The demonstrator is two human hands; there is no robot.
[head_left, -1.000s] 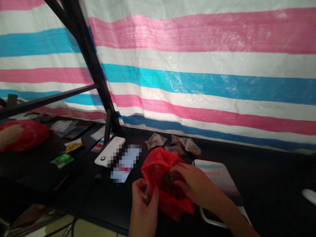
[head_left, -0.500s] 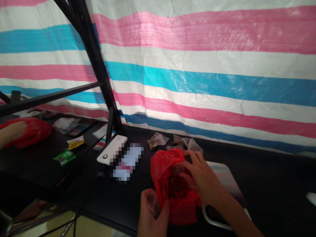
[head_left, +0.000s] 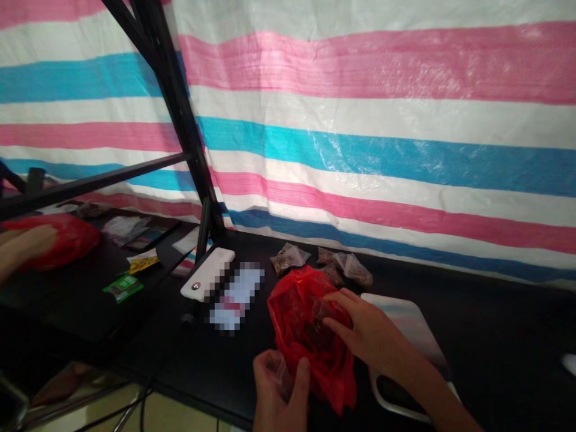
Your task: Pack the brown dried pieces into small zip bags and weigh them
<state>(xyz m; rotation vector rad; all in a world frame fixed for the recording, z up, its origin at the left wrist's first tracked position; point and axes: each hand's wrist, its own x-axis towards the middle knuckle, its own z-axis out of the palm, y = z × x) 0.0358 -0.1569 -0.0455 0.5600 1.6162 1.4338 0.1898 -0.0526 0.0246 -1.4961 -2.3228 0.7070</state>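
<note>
Slumping at lower centre on the black table [head_left: 495, 324], the red bag [head_left: 310, 342] had the right hand [head_left: 366, 333] dipped into its mouth, grip hidden, couldn't tell. Just below, the left hand [head_left: 279, 396] pinched a small clear pouch [head_left: 276, 369]. Filled pouches [head_left: 324, 264] lay just above, a white power bank [head_left: 207, 273] further left.

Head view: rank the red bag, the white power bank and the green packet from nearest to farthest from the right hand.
1. Red bag: touched by the right hand, just to its left.
2. Power bank: farther left and toward the back.
3. Green packet: farthest, well off to the left.
</note>
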